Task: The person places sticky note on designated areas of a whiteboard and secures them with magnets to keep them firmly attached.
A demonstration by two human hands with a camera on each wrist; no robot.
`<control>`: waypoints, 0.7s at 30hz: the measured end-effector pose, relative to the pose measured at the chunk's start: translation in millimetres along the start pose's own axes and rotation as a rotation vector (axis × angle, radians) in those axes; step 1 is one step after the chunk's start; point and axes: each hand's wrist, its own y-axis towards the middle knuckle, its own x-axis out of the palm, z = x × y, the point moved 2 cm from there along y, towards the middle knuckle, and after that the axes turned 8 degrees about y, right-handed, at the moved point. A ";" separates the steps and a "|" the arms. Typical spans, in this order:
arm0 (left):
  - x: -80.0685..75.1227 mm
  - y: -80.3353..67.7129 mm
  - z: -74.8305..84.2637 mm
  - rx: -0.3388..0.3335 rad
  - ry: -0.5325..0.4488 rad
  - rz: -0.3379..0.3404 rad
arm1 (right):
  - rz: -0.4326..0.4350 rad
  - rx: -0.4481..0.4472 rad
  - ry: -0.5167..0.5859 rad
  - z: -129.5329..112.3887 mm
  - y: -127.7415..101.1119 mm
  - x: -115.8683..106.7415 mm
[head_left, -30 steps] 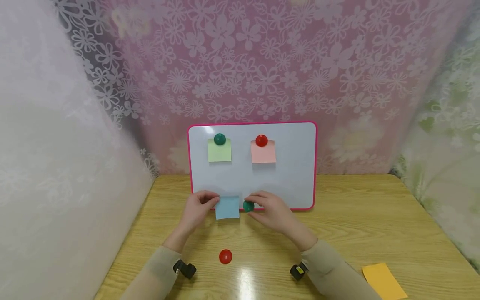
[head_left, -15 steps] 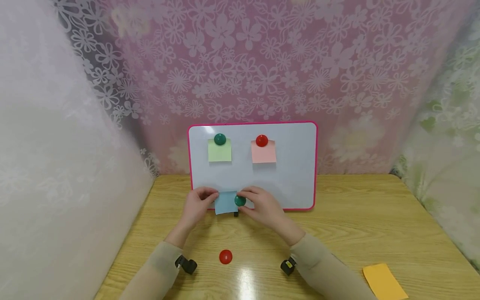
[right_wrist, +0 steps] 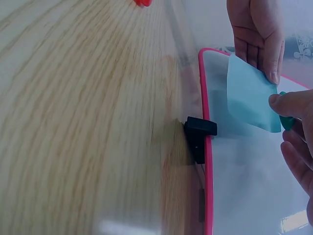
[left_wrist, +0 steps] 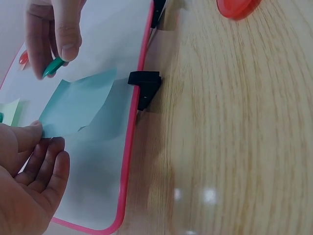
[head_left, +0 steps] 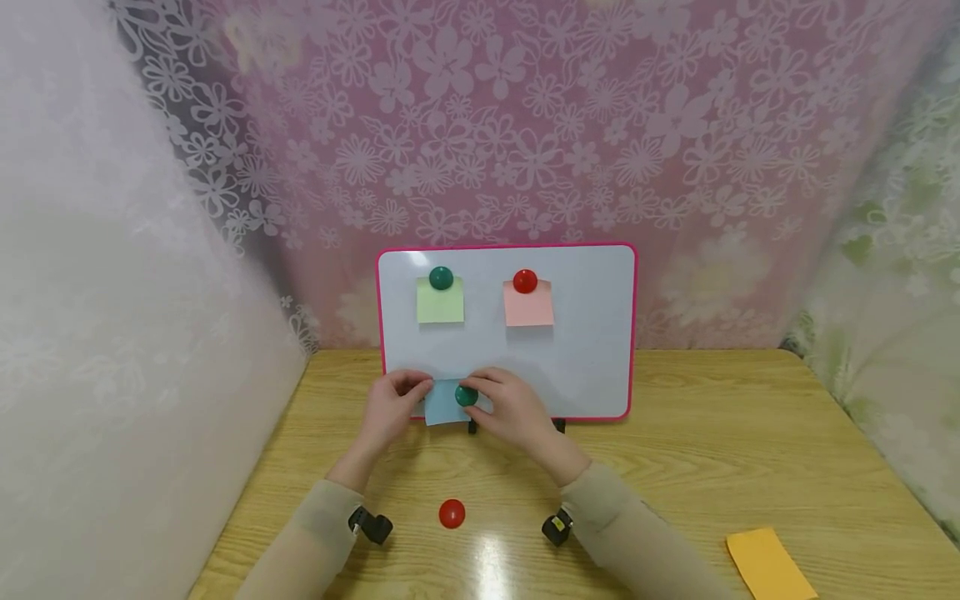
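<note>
A square light-blue paper note [head_left: 444, 402] lies against the lower edge of the pink-framed whiteboard [head_left: 592, 333], left of the board's middle, its bottom hanging just past the frame. The left hand [head_left: 392, 410] pinches the note's left edge between thumb and curled fingers. The right hand [head_left: 510, 408] grips a round dark-green magnet [head_left: 466, 396] with thumb and fingertips, holding it at the note's upper right corner; whether the magnet already touches the paper cannot be told. Higher on the whiteboard, a light-green paper note [head_left: 439, 304] sits under another green round magnet [head_left: 441, 277] at upper left, and a pink paper note [head_left: 528, 306] sits under a red round magnet [head_left: 524, 281] beside it, towards the board's middle. The whiteboard stands propped on small black feet [right_wrist: 198, 134] at the back of the wooden tabletop [head_left: 697, 450]. In front of the whiteboard, near the person, a loose red round magnet [head_left: 452, 513] lies between the two sleeves, and an orange paper note [head_left: 768, 565] lies well off to the board's right front.
</note>
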 end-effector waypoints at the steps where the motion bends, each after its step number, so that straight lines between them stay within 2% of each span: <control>1: -0.2 0.4 -0.2 0.002 -0.003 0.000 | 0.002 -0.001 0.000 -0.5 1.0 0.8; 5: -1.2 1.8 -1.4 0.005 -0.016 0.004 | -0.003 0.007 0.009 -2.6 5.2 3.7; 11: -2.7 4.3 -1.7 0.017 0.017 0.040 | -0.019 0.029 -0.032 -1.7 10.5 10.3; 21: -2.6 7.1 -0.9 0.027 0.039 0.052 | 0.008 0.016 -0.082 2.9 18.2 16.2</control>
